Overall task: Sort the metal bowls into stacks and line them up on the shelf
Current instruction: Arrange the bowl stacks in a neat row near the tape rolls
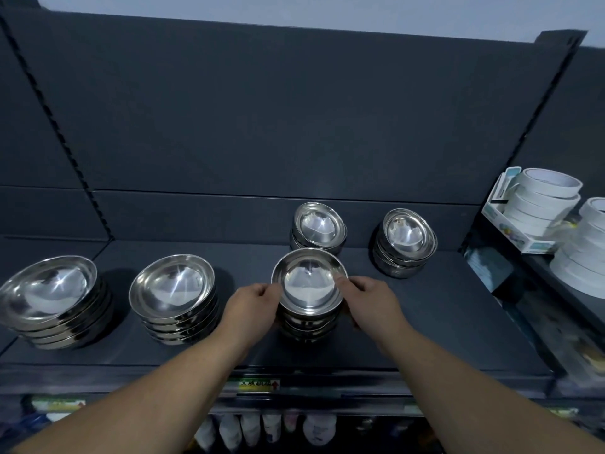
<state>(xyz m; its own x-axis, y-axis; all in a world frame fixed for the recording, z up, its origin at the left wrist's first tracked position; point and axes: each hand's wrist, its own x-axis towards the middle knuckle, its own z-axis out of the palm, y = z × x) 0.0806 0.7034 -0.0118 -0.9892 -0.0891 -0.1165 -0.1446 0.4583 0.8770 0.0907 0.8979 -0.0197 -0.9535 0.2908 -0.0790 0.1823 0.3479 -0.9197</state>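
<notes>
On the dark shelf [425,322] stand five stacks of metal bowls, and both hands are on the one nearest the front edge. The left grip [253,306] curls round the left side of this front stack [309,283], thumb at the rim of the top bowl and fingers wrapped down the side of the bowls beneath. The right grip [371,303] holds the opposite side in the same way, thumb near the rim and fingers curled down the stack. So both grips are closed on the same stack, one on each flank. Whether its base touches the shelf or is lifted clear of it cannot be told. Directly behind it, close to the back panel [262,109], sits a rear stack [319,229] of bowls of similar size, its top bowl tilted. To the right of that, apart from it, is another small stack [406,240], also uneven at the top. Well to the left stand two stacks of wider, shallower bowls: a middle-left stack [173,290] and a far-left stack [49,299], side by side and not touching. On the neighbouring shelf section to the right are piled white tape rolls [543,198] beside a light box [510,224]. A price label [258,385] is fixed to the shelf's front edge below the hands.
</notes>
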